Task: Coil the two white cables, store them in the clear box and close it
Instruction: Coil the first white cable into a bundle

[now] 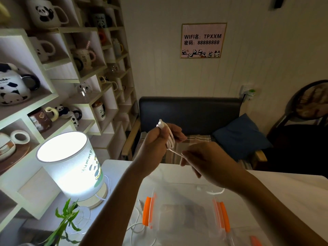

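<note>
the left hand is holding loops of a white cable up high, fingers closed around it. the right hand is pinching the loose end tight, so loops stay neat above the clear box.

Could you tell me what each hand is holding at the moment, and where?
Left hand grips the thin white cable, its loops wound round the fingers; right hand pinches its free end.
</note>
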